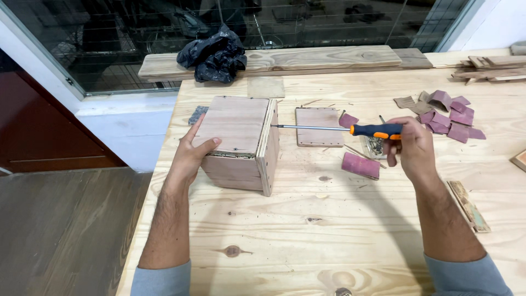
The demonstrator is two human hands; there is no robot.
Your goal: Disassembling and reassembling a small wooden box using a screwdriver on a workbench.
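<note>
Resting on workbench: a wooden box [238, 142] is set on the pale plank table [329, 230], toward its left edge.
Left hand [192, 153]: pressed open against the box's left side, thumb laid on top.
Screwdriver [350, 130]: held level, its tip met with the box's right panel.
Right hand [411, 145]: clamped on the orange-black handle, right of the box.
Sandpaper scraps [446, 115]: scattered far right of the box.
Black bag [213, 55]: crumpled behind the box.

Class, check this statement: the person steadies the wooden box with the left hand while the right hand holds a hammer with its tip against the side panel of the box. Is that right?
Not quite. The right hand holds a screwdriver with an orange and black handle, not a hammer. The head view shows its thin metal shaft reaching to the side panel of the wooden box, which the left hand steadies.
</note>
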